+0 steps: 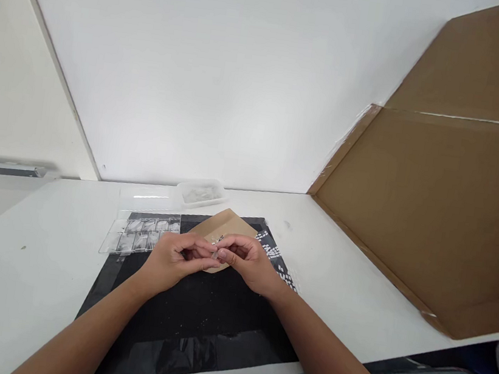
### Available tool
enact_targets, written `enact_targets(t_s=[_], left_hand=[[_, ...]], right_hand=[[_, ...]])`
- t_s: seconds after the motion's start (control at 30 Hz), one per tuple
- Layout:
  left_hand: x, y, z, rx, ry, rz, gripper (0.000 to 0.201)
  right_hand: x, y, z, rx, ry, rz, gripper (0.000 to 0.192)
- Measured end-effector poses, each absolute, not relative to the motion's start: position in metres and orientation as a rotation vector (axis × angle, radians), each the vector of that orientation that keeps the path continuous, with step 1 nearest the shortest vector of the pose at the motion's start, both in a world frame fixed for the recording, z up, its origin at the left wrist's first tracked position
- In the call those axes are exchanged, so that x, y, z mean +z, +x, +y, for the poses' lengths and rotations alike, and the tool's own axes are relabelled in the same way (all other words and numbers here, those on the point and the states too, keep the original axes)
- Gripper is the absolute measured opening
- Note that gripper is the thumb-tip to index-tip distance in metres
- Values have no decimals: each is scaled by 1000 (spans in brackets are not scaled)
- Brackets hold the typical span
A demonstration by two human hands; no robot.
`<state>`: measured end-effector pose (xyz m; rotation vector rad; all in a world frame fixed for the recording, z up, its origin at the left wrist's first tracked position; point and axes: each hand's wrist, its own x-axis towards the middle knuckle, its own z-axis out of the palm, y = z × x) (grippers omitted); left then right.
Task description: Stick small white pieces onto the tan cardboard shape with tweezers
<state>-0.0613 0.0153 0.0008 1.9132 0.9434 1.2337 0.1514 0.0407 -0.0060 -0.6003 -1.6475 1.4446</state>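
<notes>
My left hand [182,258] and my right hand [247,263] meet over the middle of the black mat, fingertips touching. Both are closed in a pinch around a small pale, see-through piece [215,255], too small to name. Beneath them lies a sheet of brown paper [228,219] with a few tiny dark and white bits on it, partly hidden by my fingers. Left of my left hand stands a clear compartment box [109,244] with its lid open, holding whitish, see-through pieces.
A black mat [196,309] covers the middle of the white table [345,298]. Several small white squares [272,251] sit along its right side. A translucent tub [202,193] of pale pieces stands against the wall. Brown cardboard [435,205] rises on the right.
</notes>
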Motion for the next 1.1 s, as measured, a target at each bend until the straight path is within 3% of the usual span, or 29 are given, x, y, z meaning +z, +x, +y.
enact_targets(t_s=[0.6, 1.1], left_hand=[[-4, -64, 17, 1269, 2386, 968, 10], [-2, -66, 18, 1308, 2530, 837, 19]], right_hand=[[1, 155, 39, 1396, -616, -1811, 22], [-3, 159, 42, 1342, -648, -1844, 20]])
